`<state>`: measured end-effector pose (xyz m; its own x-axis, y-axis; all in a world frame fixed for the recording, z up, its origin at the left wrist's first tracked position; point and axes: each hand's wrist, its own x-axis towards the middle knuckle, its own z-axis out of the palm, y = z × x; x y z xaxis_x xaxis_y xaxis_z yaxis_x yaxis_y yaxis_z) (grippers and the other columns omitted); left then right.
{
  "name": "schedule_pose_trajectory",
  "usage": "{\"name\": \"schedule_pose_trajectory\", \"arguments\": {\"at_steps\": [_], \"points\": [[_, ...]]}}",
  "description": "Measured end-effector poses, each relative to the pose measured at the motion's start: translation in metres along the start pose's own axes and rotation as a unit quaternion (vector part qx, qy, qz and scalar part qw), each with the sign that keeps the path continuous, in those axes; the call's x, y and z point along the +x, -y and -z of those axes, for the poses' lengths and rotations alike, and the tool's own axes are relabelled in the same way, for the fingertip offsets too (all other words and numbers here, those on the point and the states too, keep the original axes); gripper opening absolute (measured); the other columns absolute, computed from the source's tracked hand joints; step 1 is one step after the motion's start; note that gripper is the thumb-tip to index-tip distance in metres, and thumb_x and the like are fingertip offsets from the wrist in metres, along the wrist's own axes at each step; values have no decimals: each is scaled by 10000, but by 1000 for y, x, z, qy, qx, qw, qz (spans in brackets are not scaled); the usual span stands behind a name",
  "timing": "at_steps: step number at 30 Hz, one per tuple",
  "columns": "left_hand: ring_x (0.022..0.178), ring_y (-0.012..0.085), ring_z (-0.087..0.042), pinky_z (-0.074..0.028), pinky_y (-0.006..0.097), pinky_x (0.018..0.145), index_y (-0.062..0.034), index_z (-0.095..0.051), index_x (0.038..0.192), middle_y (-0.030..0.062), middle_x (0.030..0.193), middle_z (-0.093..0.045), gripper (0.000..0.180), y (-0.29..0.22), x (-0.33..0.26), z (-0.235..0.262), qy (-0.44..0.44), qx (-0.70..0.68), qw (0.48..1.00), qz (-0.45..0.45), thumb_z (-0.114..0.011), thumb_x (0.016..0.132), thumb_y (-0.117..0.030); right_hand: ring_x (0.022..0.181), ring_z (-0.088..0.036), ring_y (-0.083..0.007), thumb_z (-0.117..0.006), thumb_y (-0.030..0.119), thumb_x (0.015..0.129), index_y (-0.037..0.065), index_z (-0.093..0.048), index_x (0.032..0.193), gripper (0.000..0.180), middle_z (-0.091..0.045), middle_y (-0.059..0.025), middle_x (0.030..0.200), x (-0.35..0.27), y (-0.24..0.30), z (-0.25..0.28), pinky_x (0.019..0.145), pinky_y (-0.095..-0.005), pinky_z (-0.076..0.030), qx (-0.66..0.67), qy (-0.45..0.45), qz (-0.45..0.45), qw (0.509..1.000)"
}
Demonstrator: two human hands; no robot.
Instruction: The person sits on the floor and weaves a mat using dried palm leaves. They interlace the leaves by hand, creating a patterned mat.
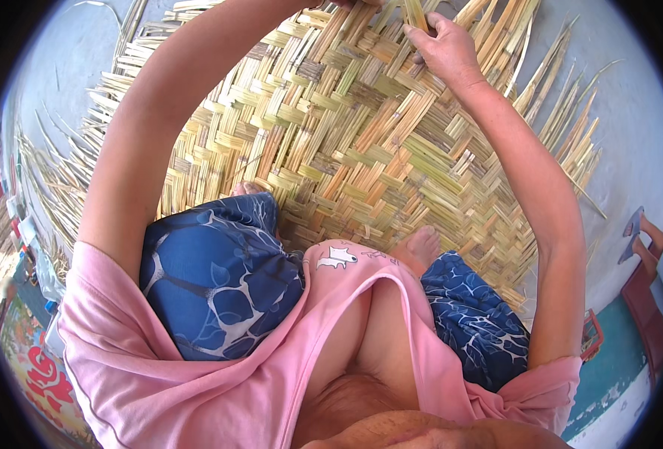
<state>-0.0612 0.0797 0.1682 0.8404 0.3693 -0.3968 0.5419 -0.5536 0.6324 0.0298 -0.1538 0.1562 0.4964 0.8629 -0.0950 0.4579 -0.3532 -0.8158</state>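
Observation:
A large woven mat (pixel 339 142) of split reed or cane strips, yellow, tan and green, spreads out before me. My right hand (pixel 451 54) is at its far part, right of the middle. Its thumb and fingers are closed round a greenish reed strip (pixel 415 13) that rises out of the weave and runs past the top edge. My left hand (pixel 357 2) lies at the top edge, over the far strips. Most of it is cut off, so its fingers and anything in them are hidden.
Loose strip ends (pixel 571 127) stick out past the mat on the right, and more fringe (pixel 54 165) on the left. My bare feet (pixel 421 247) rest at the near edge. At the right are another person's legs in sandals (pixel 631 232) and a red basket (pixel 592 335).

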Motion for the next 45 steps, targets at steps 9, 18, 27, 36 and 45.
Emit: {"name": "schedule_pose_trajectory", "arguments": {"at_steps": [9,18,27,36,45], "points": [[583,156,-635,-507,333,547,-32,-723,796,77,662,-689,188,14,7,-19,5,-87,995,-46,-784,811,-208,680,-692,-112,-687,345,947,-9,-683,1185,426,-716,-53,871,0,-2,-2,680,-275,-562,16,-2,-1,1000],[645,203,-644,-512,356,587,-14,-748,837,87,746,-704,384,-11,16,-19,34,-6,997,64,-887,720,-353,687,-698,-108,-688,310,952,-10,-671,1185,396,-715,-51,901,-5,-5,-1,672,-264,-567,68,-21,-13,997],[707,221,-669,-541,381,662,32,-763,900,125,815,-735,392,-21,2,-27,-20,47,998,30,-873,712,-294,701,-691,-104,-673,281,972,-16,-651,1228,393,-711,-52,933,-11,4,-3,671,-260,-562,115,-32,-30,992],[644,170,-668,-540,337,618,25,-756,853,66,768,-719,280,15,7,-33,52,-341,938,25,-823,839,-247,683,-717,-137,-646,178,965,-29,-646,1094,244,-715,-97,882,-20,14,-8,613,-269,-570,181,-77,-52,979],[1079,223,-686,-528,389,1001,-4,-618,1242,123,1120,-695,432,5,-15,-25,39,-394,918,23,-769,892,-208,686,-730,-176,-617,124,964,-32,-615,1145,238,-701,-98,949,-9,22,-10,567,-280,-557,314,-92,-145,934]]}}
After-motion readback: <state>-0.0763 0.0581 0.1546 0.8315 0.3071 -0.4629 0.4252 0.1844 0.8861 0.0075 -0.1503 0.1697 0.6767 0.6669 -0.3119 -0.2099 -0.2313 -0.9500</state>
